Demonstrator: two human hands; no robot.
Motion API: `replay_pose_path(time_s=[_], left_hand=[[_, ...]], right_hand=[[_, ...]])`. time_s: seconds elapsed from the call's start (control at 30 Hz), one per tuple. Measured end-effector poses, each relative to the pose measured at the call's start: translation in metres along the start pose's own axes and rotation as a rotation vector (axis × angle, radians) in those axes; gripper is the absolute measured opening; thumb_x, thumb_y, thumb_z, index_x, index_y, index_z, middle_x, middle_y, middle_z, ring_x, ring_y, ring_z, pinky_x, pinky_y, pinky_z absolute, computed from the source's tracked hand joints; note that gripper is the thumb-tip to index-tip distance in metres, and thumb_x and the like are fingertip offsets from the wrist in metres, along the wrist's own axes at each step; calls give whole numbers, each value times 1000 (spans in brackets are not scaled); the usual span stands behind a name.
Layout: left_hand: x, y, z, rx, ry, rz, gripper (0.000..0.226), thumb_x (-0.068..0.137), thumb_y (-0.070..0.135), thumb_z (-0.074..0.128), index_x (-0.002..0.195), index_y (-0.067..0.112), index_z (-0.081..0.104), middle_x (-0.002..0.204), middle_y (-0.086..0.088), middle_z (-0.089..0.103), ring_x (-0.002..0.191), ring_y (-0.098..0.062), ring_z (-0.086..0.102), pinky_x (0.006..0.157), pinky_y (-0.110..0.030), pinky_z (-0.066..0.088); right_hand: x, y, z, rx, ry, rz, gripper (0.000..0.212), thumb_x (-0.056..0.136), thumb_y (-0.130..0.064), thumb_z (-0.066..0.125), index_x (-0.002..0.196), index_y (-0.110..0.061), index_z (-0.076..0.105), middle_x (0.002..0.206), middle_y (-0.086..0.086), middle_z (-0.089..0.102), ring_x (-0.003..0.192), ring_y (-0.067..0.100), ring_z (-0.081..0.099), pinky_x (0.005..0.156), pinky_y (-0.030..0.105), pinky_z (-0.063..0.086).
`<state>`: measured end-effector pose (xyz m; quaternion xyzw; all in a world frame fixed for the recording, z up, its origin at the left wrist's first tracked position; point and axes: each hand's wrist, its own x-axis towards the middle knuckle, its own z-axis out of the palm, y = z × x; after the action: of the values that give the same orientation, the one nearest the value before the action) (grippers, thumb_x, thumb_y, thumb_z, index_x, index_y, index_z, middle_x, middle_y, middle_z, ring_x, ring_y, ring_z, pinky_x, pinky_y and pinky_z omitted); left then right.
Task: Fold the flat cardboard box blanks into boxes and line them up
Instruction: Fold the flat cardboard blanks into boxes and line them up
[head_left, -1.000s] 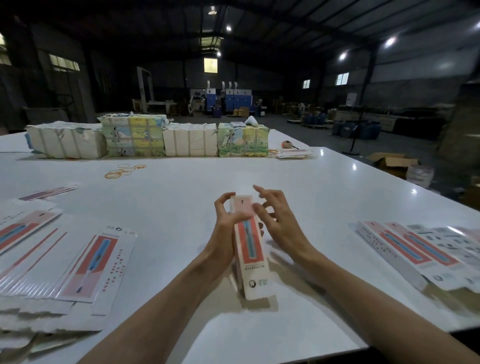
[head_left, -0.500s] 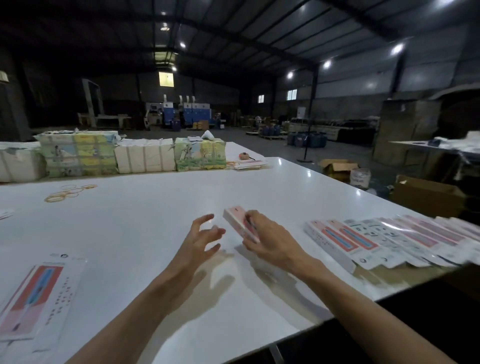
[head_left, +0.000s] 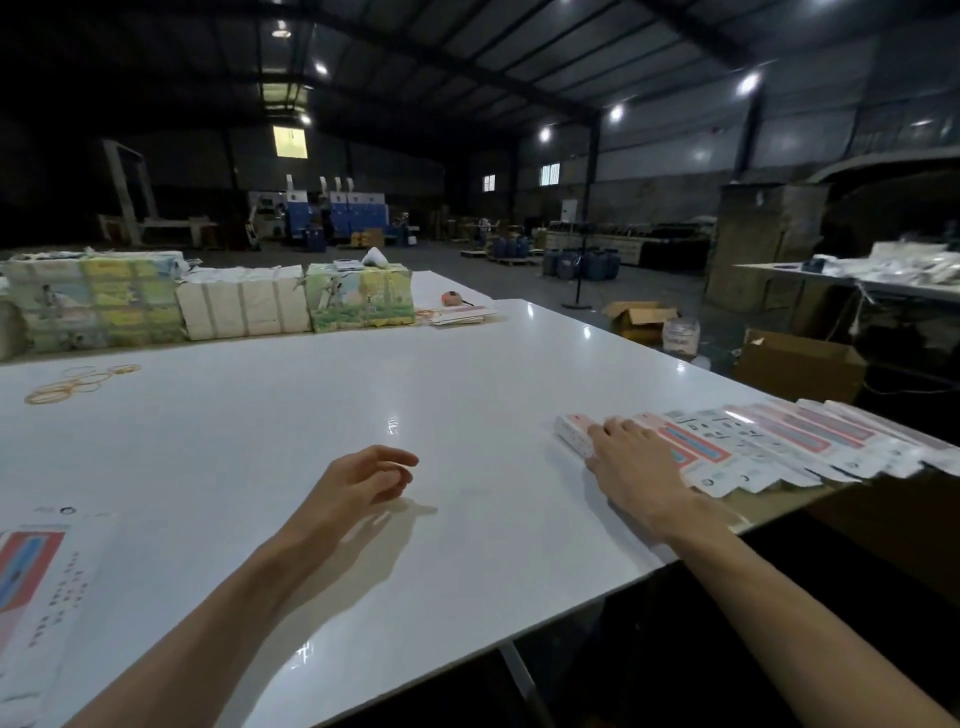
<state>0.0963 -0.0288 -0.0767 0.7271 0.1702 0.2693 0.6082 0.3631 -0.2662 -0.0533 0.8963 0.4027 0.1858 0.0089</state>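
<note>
right hand (head_left: 631, 467) resting on folded box (head_left: 571, 434), left hand (head_left: 363, 480) well apart, empty

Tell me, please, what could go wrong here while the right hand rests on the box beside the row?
The right hand rests on the folded box; a hard push could skew the row of boxes. That row lies along the table edge, so a nudged box might slip off.
</note>
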Motion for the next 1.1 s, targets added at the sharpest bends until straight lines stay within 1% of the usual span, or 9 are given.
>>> replay_pose_path(time_s=[0.17,0.33,0.43,0.53,0.67,0.8,0.93,1.03,1.1], left_hand=[[-5,7,3,51,6,16,23,107,7,56,112,12,78,90,-6,74,85,-15,66,78,-20,56],[-11,18,5,-18,279,38,40,112,44,45,104,17,73,76,-3,63,60,-13,51,52,-19,39],[-11,21,2,-46,439,20,43,112,39,44,92,10,68,70,-5,52,58,-14,43,49,-20,32],[-9,24,-6,42,470,13,32,110,28,50,94,9,69,70,-5,56,57,-12,46,50,-20,36],[-6,45,-46,269,441,-152,18,105,22,59,119,14,67,84,-1,71,64,-13,59,62,-25,47],[-26,73,-125,699,535,-285,31,104,20,53,135,16,60,121,-7,73,102,-22,69,92,-38,56],[-69,89,-213,1272,725,-544,41,107,14,45,148,7,47,151,-20,50,139,-41,47,113,-49,42],[-108,89,-257,1378,788,-796,55,111,21,45,158,0,25,160,-27,29,147,-47,28,118,-55,32],[-132,86,-276,1403,842,-835,70,111,32,49,162,-1,14,161,-29,25,147,-48,27,118,-56,32]], right_hand=[[20,-42,-18,83,81,-130,37,110,-33,46,142,-15,50,143,7,55,128,26,53,111,43,44],[54,-145,-36,410,182,-332,30,107,-32,50,131,-16,61,120,4,68,104,26,66,86,42,57],[59,-200,-35,548,146,-367,28,107,-32,48,126,-17,62,101,6,73,87,27,68,74,38,54],[54,-230,-16,603,128,-378,26,107,-30,44,123,-17,60,85,7,71,77,30,66,69,39,51],[62,-232,4,698,119,-348,22,106,-31,45,121,-24,59,82,3,73,82,32,66,67,36,39],[69,-227,10,828,52,-320,19,104,-25,47,111,-27,64,73,-8,71,76,25,65,68,35,43],[71,-230,10,882,28,-334,19,104,-25,47,106,-29,65,74,-10,72,65,20,65,72,35,50],[74,-230,12,909,27,-322,19,103,-23,50,105,-29,68,78,-9,72,73,20,66,67,34,44],[75,-231,11,929,24,-312,19,102,-22,51,103,-30,68,78,-10,72,75,20,66,68,34,43]])
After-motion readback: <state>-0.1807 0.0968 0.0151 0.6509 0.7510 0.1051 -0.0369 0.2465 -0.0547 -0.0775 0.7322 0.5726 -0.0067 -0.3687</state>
